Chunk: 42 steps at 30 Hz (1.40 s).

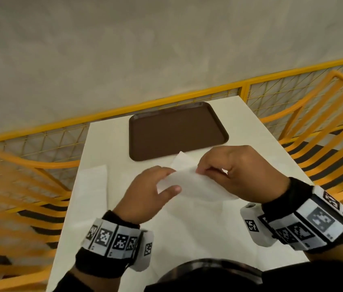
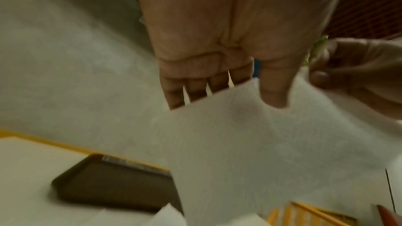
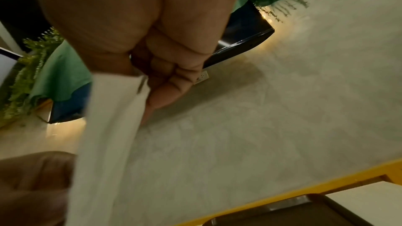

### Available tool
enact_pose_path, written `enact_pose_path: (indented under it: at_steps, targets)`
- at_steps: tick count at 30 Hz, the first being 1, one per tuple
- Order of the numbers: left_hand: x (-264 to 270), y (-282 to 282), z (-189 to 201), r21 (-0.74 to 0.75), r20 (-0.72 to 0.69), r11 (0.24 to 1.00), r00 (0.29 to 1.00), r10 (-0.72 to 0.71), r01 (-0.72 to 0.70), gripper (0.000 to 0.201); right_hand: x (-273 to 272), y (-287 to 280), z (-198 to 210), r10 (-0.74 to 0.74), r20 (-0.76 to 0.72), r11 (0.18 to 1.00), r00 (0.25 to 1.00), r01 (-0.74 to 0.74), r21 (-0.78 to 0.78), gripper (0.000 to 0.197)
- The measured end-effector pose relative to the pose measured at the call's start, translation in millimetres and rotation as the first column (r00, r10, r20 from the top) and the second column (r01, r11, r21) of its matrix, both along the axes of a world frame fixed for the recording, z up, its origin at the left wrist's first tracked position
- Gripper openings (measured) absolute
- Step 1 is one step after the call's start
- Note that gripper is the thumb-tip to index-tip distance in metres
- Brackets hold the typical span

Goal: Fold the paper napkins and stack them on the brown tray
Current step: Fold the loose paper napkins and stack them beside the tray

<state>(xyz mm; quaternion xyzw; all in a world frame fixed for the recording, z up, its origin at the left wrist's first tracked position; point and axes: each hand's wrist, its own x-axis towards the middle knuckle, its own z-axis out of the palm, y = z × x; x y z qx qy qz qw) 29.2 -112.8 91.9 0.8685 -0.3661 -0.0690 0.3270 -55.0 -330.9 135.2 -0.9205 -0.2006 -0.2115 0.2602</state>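
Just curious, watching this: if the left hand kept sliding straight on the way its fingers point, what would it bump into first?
Probably the right hand, which pinches the far end of the same napkin the left hand holds. Depth is unclear, so it might pass beside it.

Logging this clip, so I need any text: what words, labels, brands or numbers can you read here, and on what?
No readable words, brands or numbers in any view.
Wristbands: black-and-white square code patterns only, no letters.
Napkin, in the grip of the left hand and right hand: plain white.
Tray: plain brown, unmarked.
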Motion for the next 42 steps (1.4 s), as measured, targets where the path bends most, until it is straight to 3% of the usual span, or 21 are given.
enact_pose_path:
  at_steps: [4, 6, 8, 10, 13, 15, 18, 29, 31, 32, 34, 36, 39, 42]
  targets:
    - [11.0, 9.4, -32.3, -0.036, -0.097, 0.986, 0.983, 0.159, -0.163, 0.033, 2.8, 8.0, -12.5, -0.038, -0.011, 0.999, 0.999, 0.038, -0.013, 0.018]
    - [25.3, 23.2, -43.1, -0.07, -0.149, 0.943, 0.938, 0.313, -0.325, 0.03, 3.1, 6.8, -17.7, -0.082, -0.05, 0.997, 0.995, 0.083, 0.005, 0.022]
    - [44.5, 40.5, -52.7, -0.052, -0.175, 0.845, 0.838, 0.518, -0.533, 0.025, 2.7, 3.4, -24.3, -0.1, -0.089, 0.995, 0.991, 0.101, 0.013, 0.019]
    - [64.8, 62.6, -60.8, 0.034, -0.221, 0.717, 0.695, 0.685, -0.696, 0.034, 1.4, 0.2, -31.2, -0.098, -0.131, 0.995, 0.987, 0.102, 0.022, 0.016]
    - [96.0, 99.6, -75.9, 0.269, -0.195, 0.567, 0.532, 0.824, -0.779, 0.036, -1.7, -3.9, -40.4, -0.111, -0.204, 0.992, 0.973, 0.12, 0.032, 0.018]
    - [112.7, 121.9, -87.8, 0.413, -0.121, 0.493, 0.491, 0.863, -0.765, 0.035, -3.3, -6.2, -45.6, -0.126, -0.237, 0.99, 0.963, 0.139, 0.038, 0.02]
    - [130.8, 144.5, -102.1, 0.538, 0.0, 0.471, 0.559, 0.829, -0.699, 0.038, -5.0, -9.8, -51.2, -0.143, -0.263, 0.988, 0.954, 0.155, 0.025, 0.02]
    - [144.1, 152.4, -112.0, 0.726, 0.033, 0.413, 0.627, 0.778, -0.55, 0.041, -2.5, -22.1, -67.9, -0.272, -0.441, 0.962, 0.855, 0.25, -0.109, 0.014]
    - [145.2, 154.1, -113.1, 0.76, 0.017, 0.385, 0.608, 0.793, -0.524, 0.042, -1.9, -28.2, -76.8, -0.317, -0.529, 0.948, 0.787, 0.264, -0.176, 0.016]
    - [146.3, 155.9, -116.2, 0.747, -0.007, 0.38, 0.565, 0.825, -0.545, 0.046, -2.0, -33.1, -84.1, -0.358, -0.575, 0.934, 0.736, 0.27, -0.235, 0.018]
    - [148.9, 157.9, -125.7, 0.72, 0.009, 0.331, 0.485, 0.875, -0.609, 0.062, -5.2, -43.7, -100.2, -0.469, -0.654, 0.882, 0.594, 0.277, -0.381, 0.028]
    - [140.8, 149.6, -122.0, 0.695, 0.069, 0.281, 0.45, 0.89, -0.662, 0.076, -13.3, -52.1, -117.0, -0.549, -0.715, 0.836, 0.432, 0.271, -0.477, 0.046]
    - [114.6, 120.0, -105.3, 0.66, 0.167, 0.296, 0.519, 0.838, -0.69, 0.072, -27.4, -54.6, -136.9, -0.55, -0.781, 0.834, 0.296, 0.248, -0.493, 0.082]
    - [85.1, 82.6, -95.4, 0.61, 0.146, 0.433, 0.631, 0.762, -0.664, 0.062, -32.6, -48.0, -146.3, -0.587, -0.749, 0.809, 0.307, 0.234, -0.539, 0.09]
